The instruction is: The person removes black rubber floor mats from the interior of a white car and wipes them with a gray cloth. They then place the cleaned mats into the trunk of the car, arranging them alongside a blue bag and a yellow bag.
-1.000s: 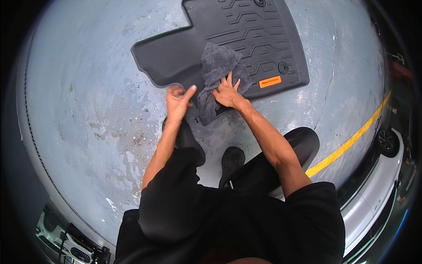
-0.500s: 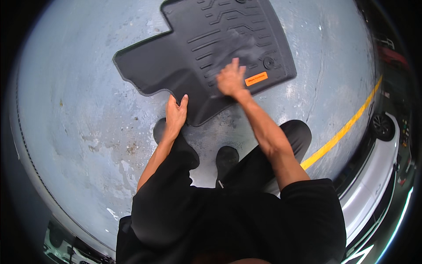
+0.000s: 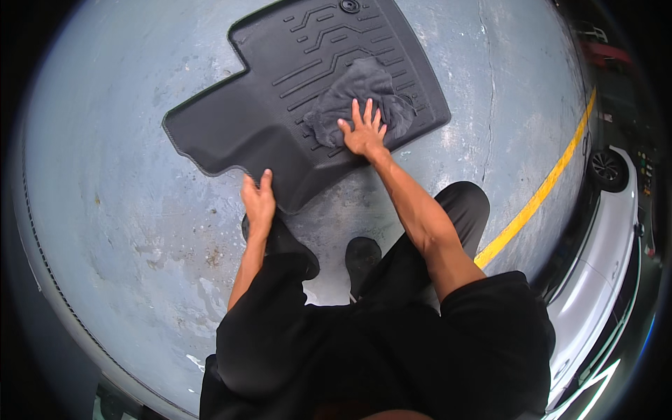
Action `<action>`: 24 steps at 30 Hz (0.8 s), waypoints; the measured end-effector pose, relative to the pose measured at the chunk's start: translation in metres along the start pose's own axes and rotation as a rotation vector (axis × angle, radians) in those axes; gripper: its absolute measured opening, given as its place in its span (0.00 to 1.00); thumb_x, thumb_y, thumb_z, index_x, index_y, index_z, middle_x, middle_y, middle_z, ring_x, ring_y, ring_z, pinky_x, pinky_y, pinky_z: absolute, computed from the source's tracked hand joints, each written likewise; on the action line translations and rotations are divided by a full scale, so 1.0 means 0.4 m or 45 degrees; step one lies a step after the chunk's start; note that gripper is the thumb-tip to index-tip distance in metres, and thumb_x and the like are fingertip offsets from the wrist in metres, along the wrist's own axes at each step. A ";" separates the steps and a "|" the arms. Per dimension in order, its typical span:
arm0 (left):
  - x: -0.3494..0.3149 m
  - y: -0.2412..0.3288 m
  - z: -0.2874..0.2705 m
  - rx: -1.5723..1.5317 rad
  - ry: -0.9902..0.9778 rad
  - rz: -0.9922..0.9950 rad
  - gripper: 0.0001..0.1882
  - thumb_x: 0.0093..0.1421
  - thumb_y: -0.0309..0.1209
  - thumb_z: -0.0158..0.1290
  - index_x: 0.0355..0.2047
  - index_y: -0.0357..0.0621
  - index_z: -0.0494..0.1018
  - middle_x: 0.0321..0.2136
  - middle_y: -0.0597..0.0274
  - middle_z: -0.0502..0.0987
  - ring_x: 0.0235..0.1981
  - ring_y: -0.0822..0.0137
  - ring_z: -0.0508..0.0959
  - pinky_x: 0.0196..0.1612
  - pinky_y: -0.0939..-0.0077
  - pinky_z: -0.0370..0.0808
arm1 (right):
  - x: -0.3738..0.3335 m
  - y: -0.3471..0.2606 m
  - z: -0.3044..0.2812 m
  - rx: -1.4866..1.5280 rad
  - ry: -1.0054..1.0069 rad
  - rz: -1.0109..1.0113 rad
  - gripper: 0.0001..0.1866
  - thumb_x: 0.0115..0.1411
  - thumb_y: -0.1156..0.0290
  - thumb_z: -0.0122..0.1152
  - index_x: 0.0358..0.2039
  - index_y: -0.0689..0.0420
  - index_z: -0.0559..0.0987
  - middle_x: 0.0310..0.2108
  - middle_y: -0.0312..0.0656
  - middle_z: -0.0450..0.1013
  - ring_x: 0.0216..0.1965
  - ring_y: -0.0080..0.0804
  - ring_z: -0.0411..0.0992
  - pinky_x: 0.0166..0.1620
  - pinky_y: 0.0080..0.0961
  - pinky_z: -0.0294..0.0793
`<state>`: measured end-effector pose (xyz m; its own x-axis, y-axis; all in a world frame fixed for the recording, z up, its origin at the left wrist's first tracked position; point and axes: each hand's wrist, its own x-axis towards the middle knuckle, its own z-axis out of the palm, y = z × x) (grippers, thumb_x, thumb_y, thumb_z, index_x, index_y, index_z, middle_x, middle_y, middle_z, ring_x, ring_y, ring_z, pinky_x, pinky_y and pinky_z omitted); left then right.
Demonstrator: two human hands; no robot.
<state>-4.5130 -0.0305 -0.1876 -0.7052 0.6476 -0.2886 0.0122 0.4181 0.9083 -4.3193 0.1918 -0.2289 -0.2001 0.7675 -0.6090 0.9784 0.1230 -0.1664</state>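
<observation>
A dark grey moulded car floor mat [image 3: 210,126], with raised ribs and a notched outline, is in front of me. My left hand [image 3: 259,203] grips its near edge beside the curved cut-out, thumb on top and the other fingers mostly hidden. A dark grey cloth [image 3: 365,78] is spread, rumpled, over the ribbed part near the mat's right edge. My right hand [image 3: 366,136] lies flat on the cloth with its fingers spread, pressing on it. Whatever lies beneath the cloth is hidden.
The grey-blue floor [image 3: 126,140] is worn and stained. A yellow line [image 3: 539,197] runs across it on the right, with a silver car [image 3: 595,259] beyond. My knees and dark shoes [image 3: 362,259] are close below the mat.
The mat has shifted left and slightly toward me, along with my left hand. My right hand has flattened and spread on the cloth, which now covers the mat's orange label.
</observation>
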 end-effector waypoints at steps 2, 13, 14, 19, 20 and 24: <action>0.003 0.006 -0.019 0.051 -0.048 -0.052 0.16 0.66 0.31 0.55 0.47 0.29 0.72 0.39 0.48 0.81 0.42 0.59 0.81 0.47 0.66 0.76 | 0.053 0.104 -0.087 -0.056 0.231 0.130 0.41 0.68 0.35 0.36 0.75 0.35 0.41 0.77 0.39 0.25 0.76 0.48 0.25 0.70 0.66 0.30; 0.040 -0.016 -0.150 -0.010 -0.143 -0.159 0.18 0.67 0.30 0.54 0.52 0.31 0.72 0.44 0.49 0.80 0.44 0.63 0.79 0.51 0.70 0.73 | 0.003 0.193 -0.087 -0.077 0.180 -0.290 0.40 0.68 0.40 0.42 0.72 0.51 0.54 0.77 0.40 0.34 0.74 0.62 0.30 0.70 0.69 0.33; 0.068 -0.007 -0.149 0.002 -0.123 -0.107 0.17 0.67 0.29 0.54 0.52 0.30 0.72 0.44 0.49 0.80 0.44 0.63 0.79 0.51 0.70 0.73 | 0.076 0.243 -0.135 0.087 0.287 -0.328 0.39 0.69 0.41 0.41 0.72 0.51 0.55 0.77 0.39 0.36 0.75 0.60 0.32 0.70 0.69 0.34; 0.110 0.003 -0.179 0.053 -0.092 0.000 0.17 0.67 0.28 0.54 0.53 0.30 0.71 0.45 0.50 0.80 0.44 0.64 0.79 0.50 0.71 0.74 | 0.013 0.076 0.019 -0.288 0.395 -0.483 0.37 0.68 0.42 0.45 0.71 0.49 0.59 0.76 0.39 0.39 0.75 0.57 0.35 0.69 0.69 0.39; 0.116 0.011 -0.201 0.073 -0.118 0.014 0.18 0.67 0.28 0.54 0.53 0.31 0.71 0.45 0.50 0.80 0.44 0.64 0.79 0.50 0.71 0.74 | -0.004 0.078 0.015 -0.374 0.296 -0.752 0.37 0.66 0.39 0.45 0.71 0.45 0.60 0.76 0.37 0.41 0.75 0.54 0.35 0.69 0.69 0.40; 0.138 -0.014 -0.220 0.011 -0.209 -0.032 0.17 0.67 0.28 0.54 0.53 0.31 0.71 0.46 0.51 0.80 0.47 0.65 0.79 0.52 0.71 0.74 | 0.206 0.131 -0.143 0.112 0.711 -0.354 0.39 0.67 0.38 0.42 0.69 0.53 0.62 0.75 0.43 0.45 0.75 0.55 0.37 0.68 0.70 0.41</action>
<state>-4.6144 -0.0529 -0.1819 -0.5803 0.7318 -0.3575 0.0025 0.4406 0.8977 -4.2816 0.2974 -0.2434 -0.3654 0.9299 -0.0406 0.8808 0.3314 -0.3381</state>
